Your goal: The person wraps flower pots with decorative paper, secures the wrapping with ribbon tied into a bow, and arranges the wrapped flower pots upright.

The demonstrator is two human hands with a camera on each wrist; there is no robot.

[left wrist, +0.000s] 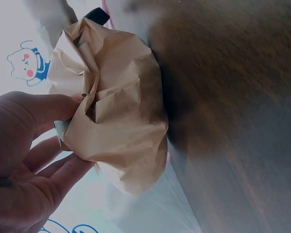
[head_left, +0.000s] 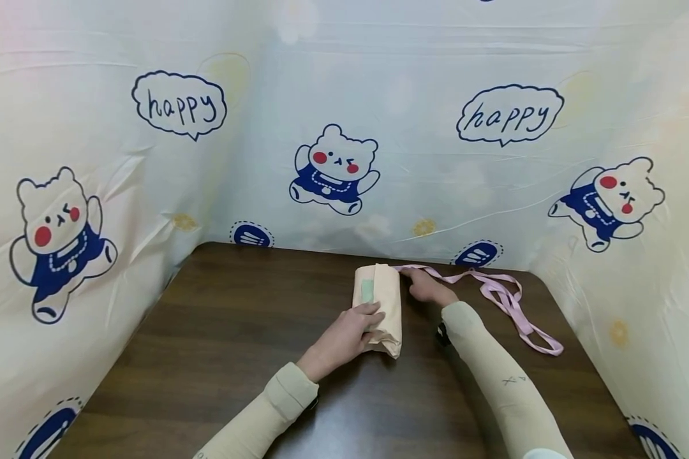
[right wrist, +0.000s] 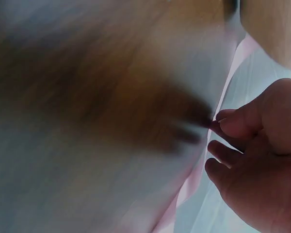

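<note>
A package wrapped in tan paper (head_left: 389,299) lies on the table, a pale green patch (head_left: 367,291) on its top. My left hand (head_left: 346,331) holds it at the near end. In the left wrist view the thumb presses the crumpled, folded end of the paper (left wrist: 131,111), and the other fingers lie along its upper side. Beyond the package's right side, my right hand (head_left: 430,287) pinches a pink ribbon (head_left: 513,311) between thumb and forefinger. The ribbon (right wrist: 242,51) passes through that pinch and runs toward the package's far end.
The dark brown wooden table (head_left: 224,357) meets a printed cloth backdrop (head_left: 413,76) at the back and sides. To the right, the ribbon's loose length lies in loops near the table's right edge.
</note>
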